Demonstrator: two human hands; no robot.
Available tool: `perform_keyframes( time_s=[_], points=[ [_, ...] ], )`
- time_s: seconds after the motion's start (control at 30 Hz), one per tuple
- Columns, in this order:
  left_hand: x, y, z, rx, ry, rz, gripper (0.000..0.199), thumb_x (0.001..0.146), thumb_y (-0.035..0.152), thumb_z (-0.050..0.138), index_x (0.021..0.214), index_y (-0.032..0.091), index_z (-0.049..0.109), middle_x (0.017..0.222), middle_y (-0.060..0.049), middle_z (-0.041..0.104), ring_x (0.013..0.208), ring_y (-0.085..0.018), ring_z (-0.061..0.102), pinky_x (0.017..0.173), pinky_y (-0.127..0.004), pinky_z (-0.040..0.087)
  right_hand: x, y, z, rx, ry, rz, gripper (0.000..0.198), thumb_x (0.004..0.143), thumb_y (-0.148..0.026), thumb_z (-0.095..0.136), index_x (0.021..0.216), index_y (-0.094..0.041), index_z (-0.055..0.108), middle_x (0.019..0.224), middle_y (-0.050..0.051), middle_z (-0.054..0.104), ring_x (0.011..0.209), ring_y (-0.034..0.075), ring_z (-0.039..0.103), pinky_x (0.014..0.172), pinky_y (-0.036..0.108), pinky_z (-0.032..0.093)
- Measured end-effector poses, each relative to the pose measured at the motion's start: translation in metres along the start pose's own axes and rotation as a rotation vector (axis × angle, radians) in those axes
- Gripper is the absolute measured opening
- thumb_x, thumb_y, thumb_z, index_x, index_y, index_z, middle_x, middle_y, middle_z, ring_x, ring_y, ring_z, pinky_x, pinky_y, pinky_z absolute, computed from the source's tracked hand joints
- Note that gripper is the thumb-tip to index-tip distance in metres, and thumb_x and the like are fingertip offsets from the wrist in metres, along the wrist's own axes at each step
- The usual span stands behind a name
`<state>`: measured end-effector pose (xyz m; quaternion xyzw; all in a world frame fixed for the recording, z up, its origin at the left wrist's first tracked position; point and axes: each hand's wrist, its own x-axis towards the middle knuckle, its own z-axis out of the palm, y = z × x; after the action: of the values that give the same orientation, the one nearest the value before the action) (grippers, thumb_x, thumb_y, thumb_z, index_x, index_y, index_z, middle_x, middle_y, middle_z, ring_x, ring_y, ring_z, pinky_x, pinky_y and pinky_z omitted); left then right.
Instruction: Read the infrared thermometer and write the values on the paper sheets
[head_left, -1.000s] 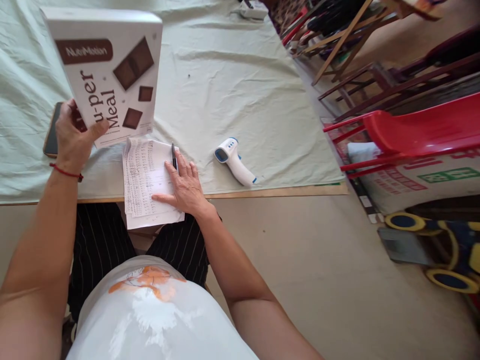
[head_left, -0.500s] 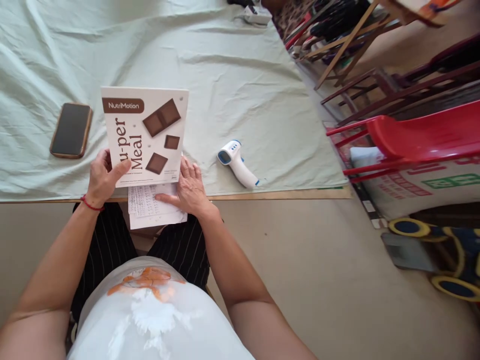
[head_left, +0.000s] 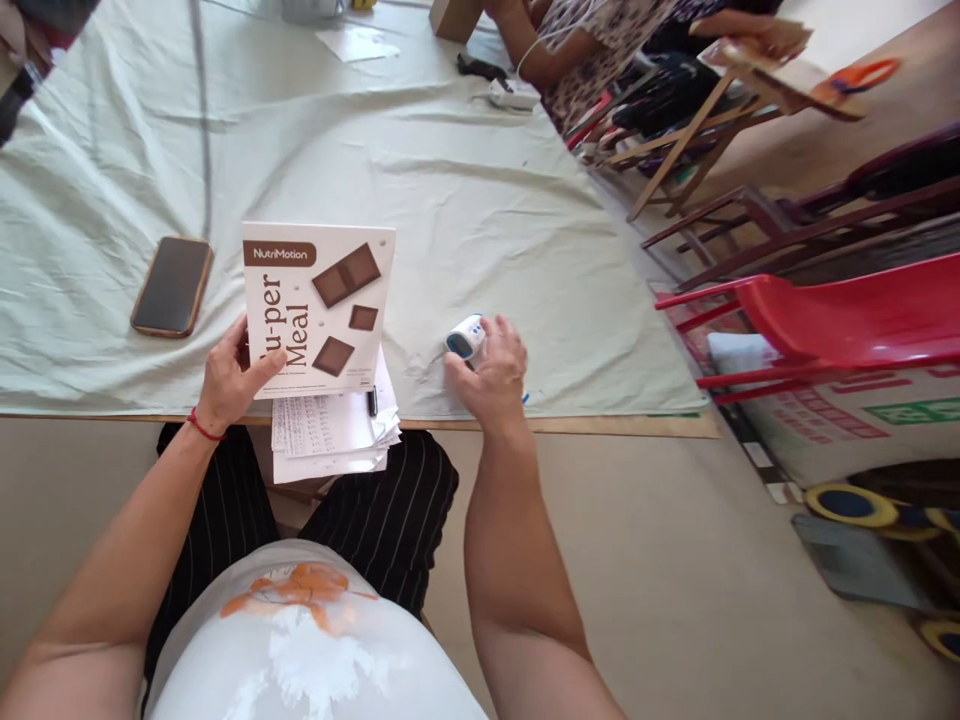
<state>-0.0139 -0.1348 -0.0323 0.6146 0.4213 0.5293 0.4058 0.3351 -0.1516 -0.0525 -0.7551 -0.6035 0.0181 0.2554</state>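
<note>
My left hand (head_left: 238,377) is closed on the lower left edge of a white box (head_left: 321,285) printed "NutriMotion" with chocolate pieces, its thumb across the front. Beneath the box, a stack of written papers (head_left: 322,440) juts over the table edge, with a black pen (head_left: 372,402) on it. To the right, my right hand (head_left: 495,375) wraps over a white and blue infrared thermometer (head_left: 466,335) at the table's front. Its thumb and fingers are on either side of the body; the handle is mostly hidden under the palm.
A phone (head_left: 172,286) lies left of the box on the pale green cloth (head_left: 420,200). Another person's arm (head_left: 551,60) rests at the far edge near a white device (head_left: 514,95). A red slide-like object (head_left: 840,325) and a folding wooden stool (head_left: 697,140) stand at the right.
My right hand has left the papers, moved right and closed over the thermometer. The pen now shows. My left hand still holds the box, and the whole view has shifted slightly.
</note>
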Motion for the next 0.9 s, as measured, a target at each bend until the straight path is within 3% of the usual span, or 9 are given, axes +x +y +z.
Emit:
perform_keyframes(
  time_s=[0.1, 0.27, 0.4, 0.47, 0.6, 0.63, 0.8, 0.9],
  points=[
    [0.0, -0.001, -0.002, -0.004, 0.0, 0.004, 0.055, 0.083, 0.061, 0.083, 0.116, 0.019, 0.068, 0.113, -0.012, 0.079, 0.097, -0.028, 0.078, 0.08, -0.036, 0.067, 0.008, 0.014, -0.003, -0.144, -0.106, 0.14, 0.063, 0.083, -0.037, 0.055, 0.14, -0.011, 0.057, 0.14, 0.027, 0.062, 0.129, 0.041, 0.056, 0.108, 0.063, 0.047],
    [0.0, -0.002, -0.002, -0.006, -0.012, -0.004, 0.056, 0.083, 0.062, 0.083, 0.116, 0.02, 0.068, 0.112, -0.012, 0.079, 0.099, -0.029, 0.078, 0.082, -0.036, 0.067, 0.003, 0.008, -0.02, -0.255, -0.261, 0.143, 0.056, 0.085, -0.035, 0.055, 0.134, -0.01, 0.06, 0.122, 0.027, 0.068, 0.112, 0.04, 0.062, 0.093, 0.054, 0.053],
    [0.0, -0.004, -0.001, -0.027, -0.01, -0.002, 0.059, 0.083, 0.063, 0.084, 0.118, 0.019, 0.067, 0.113, -0.012, 0.079, 0.099, -0.028, 0.078, 0.082, -0.035, 0.067, -0.006, -0.011, -0.036, -0.192, -0.287, 0.193, 0.037, 0.073, -0.027, 0.063, 0.106, -0.014, 0.071, 0.099, 0.019, 0.071, 0.097, 0.035, 0.067, 0.088, 0.049, 0.054],
    [0.001, -0.005, -0.001, -0.031, -0.006, 0.004, 0.059, 0.082, 0.064, 0.085, 0.117, 0.019, 0.068, 0.113, -0.012, 0.079, 0.098, -0.028, 0.078, 0.082, -0.034, 0.067, -0.015, -0.027, -0.041, 0.046, -0.174, 0.218, 0.035, 0.068, -0.029, 0.066, 0.1, -0.016, 0.073, 0.098, 0.015, 0.071, 0.095, 0.032, 0.068, 0.087, 0.047, 0.055],
    [0.002, -0.006, -0.001, -0.048, -0.001, 0.017, 0.061, 0.081, 0.064, 0.086, 0.117, 0.018, 0.068, 0.114, -0.013, 0.079, 0.098, -0.028, 0.078, 0.081, -0.035, 0.067, -0.045, -0.078, -0.047, 0.819, 0.129, 0.236, 0.039, 0.067, -0.04, 0.075, 0.102, -0.021, 0.072, 0.101, 0.007, 0.074, 0.084, 0.021, 0.068, 0.074, 0.037, 0.055],
    [0.002, -0.006, 0.0, -0.053, 0.0, 0.022, 0.061, 0.081, 0.063, 0.086, 0.117, 0.017, 0.069, 0.115, -0.013, 0.079, 0.098, -0.028, 0.078, 0.081, -0.035, 0.068, -0.053, -0.092, -0.048, 0.958, 0.099, 0.242, 0.034, 0.068, -0.038, 0.076, 0.098, -0.022, 0.072, 0.098, 0.005, 0.075, 0.078, 0.018, 0.066, 0.07, 0.034, 0.054],
    [0.002, -0.006, 0.001, -0.071, -0.007, 0.033, 0.058, 0.082, 0.06, 0.087, 0.116, 0.017, 0.069, 0.115, -0.013, 0.079, 0.097, -0.028, 0.078, 0.08, -0.034, 0.067, -0.087, -0.146, -0.043, 1.397, -0.455, 0.327, 0.023, 0.066, -0.032, 0.078, 0.084, -0.021, 0.071, 0.073, -0.001, 0.069, 0.06, 0.013, 0.058, 0.057, 0.029, 0.046],
    [0.002, -0.007, 0.001, -0.068, -0.005, 0.038, 0.06, 0.081, 0.062, 0.087, 0.117, 0.017, 0.069, 0.113, -0.013, 0.079, 0.095, -0.027, 0.078, 0.079, -0.033, 0.067, -0.099, -0.161, -0.034, 1.483, -0.577, 0.353, 0.023, 0.069, -0.034, 0.078, 0.086, -0.021, 0.068, 0.063, -0.004, 0.062, 0.055, 0.012, 0.054, 0.055, 0.029, 0.041]
  ],
)
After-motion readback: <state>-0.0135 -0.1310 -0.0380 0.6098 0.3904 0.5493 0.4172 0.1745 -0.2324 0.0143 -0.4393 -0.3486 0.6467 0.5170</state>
